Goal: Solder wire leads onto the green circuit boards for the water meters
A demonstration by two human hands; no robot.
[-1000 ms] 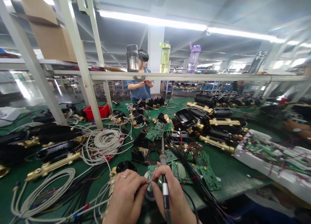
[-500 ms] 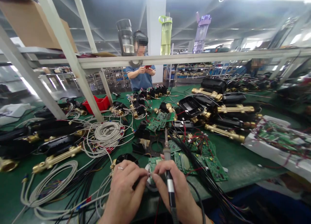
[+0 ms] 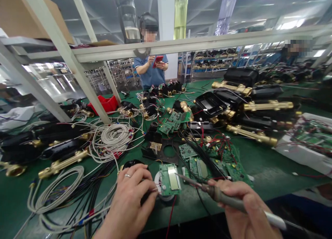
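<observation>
My right hand [image 3: 249,201] grips a soldering iron [image 3: 229,200] by its handle, the tip pointing left toward a green circuit board [image 3: 166,185] with a small display. That board rests on a round white-topped piece [image 3: 157,178] in front of me. At the board's left edge, my left hand [image 3: 135,194] pinches thin wire ends [image 3: 156,189] between thumb and fingers; the rest of the wire is mostly hidden by the hand. Beyond the board lies a dark flat bracket [image 3: 168,159] with a round hole. More circuit boards [image 3: 198,168] and a black wire bundle [image 3: 207,156] lie to the right.
Coiled grey cables [image 3: 114,137] and brass-ended black units [image 3: 64,163] cover the left side. More brass fittings [image 3: 251,135] lie at right, near a white foam box [image 3: 287,145] of boards. A metal shelf [image 3: 192,44] crosses above the table. A person [image 3: 150,73] stands opposite, holding a red object.
My right hand has moved right, away from my left, and the soldering iron has swung from upright to pointing left. My left hand stays by the board. The camera view has tilted down slightly.
</observation>
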